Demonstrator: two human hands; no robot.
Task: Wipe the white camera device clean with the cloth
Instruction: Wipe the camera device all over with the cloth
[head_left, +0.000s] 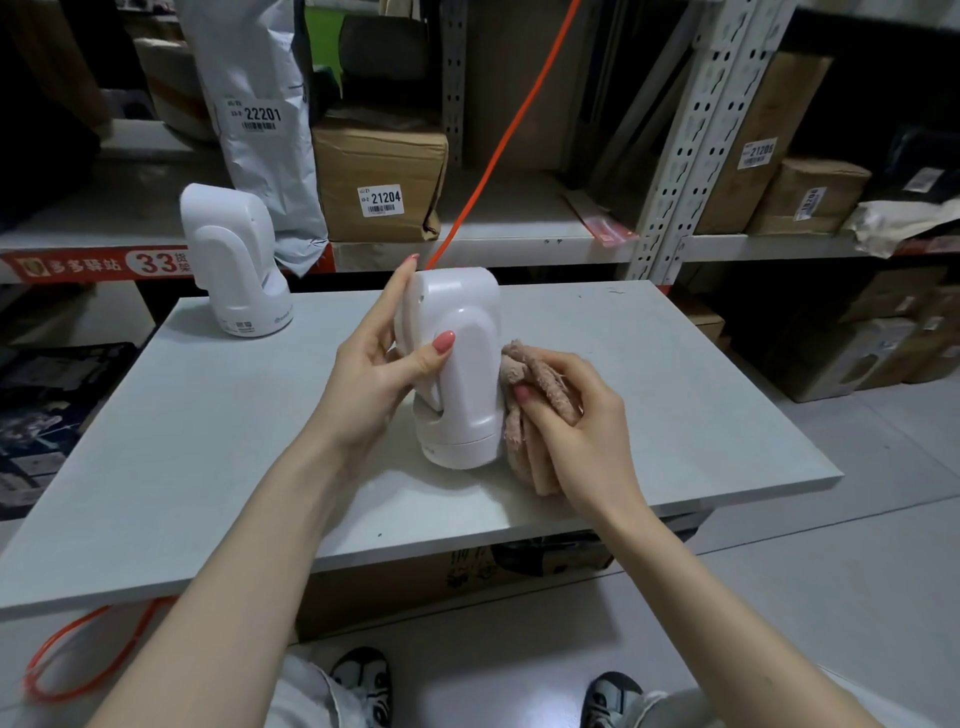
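Note:
A white camera device (462, 374) stands upright near the middle of the grey table (208, 441). My left hand (379, 364) grips its upper body from the left, thumb across the front, fingers behind. My right hand (576, 421) holds a bunched pinkish-beige cloth (524, 379) and presses it against the device's right side, low down by the base. Part of the cloth hangs onto the table under my palm.
A second white camera device (234, 260) stands at the table's far left corner. Metal shelving (691, 156) with cardboard boxes (379, 182) and a grey parcel bag (260, 104) is behind. An orange cable (498, 150) runs diagonally behind the table.

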